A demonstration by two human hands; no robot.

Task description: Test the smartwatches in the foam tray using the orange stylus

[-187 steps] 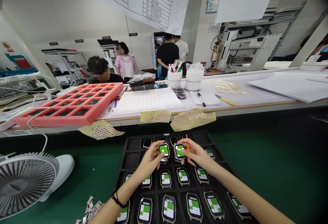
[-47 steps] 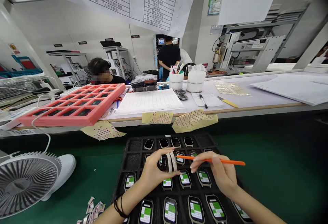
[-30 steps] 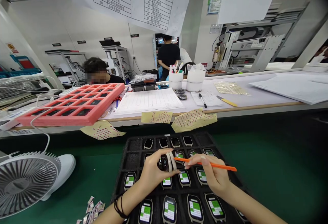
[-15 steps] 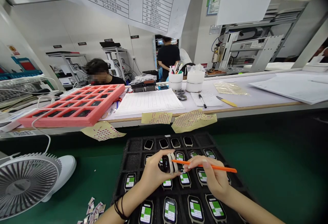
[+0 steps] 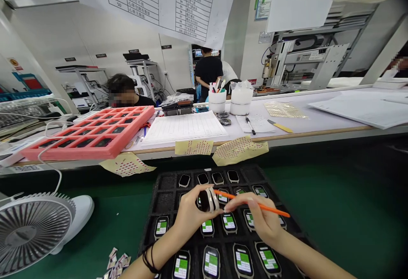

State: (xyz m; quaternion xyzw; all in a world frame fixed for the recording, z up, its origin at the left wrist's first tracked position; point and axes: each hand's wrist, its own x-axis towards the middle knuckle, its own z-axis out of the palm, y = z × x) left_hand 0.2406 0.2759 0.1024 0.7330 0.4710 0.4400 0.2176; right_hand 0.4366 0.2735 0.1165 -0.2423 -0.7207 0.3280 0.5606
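Observation:
My left hand (image 5: 195, 213) grips a smartwatch (image 5: 206, 200) with a pale case and band, its dark screen turned towards my right. My right hand (image 5: 259, 221) pinches a thin orange stick (image 5: 251, 203), whose tip reaches just past the top of the held watch. Below both hands lies a black foam tray (image 5: 164, 202) holding rows of similar watches. Most show green and white screens, like the one (image 5: 229, 223) right under my fingers, while the far row is dark. Some watches are hidden behind my hands.
The tray rests on a green mat, with a white desk fan (image 5: 32, 234) and a pile of small paper slips to its left. Beyond stands a bench with a red foam tray (image 5: 86, 136), paper forms and white cups. Co-workers stand and sit across it.
The orange stick has tilted, its tip swinging up towards the top of the held watch. The watch has turned slightly in my left hand, and my right hand sits a little higher.

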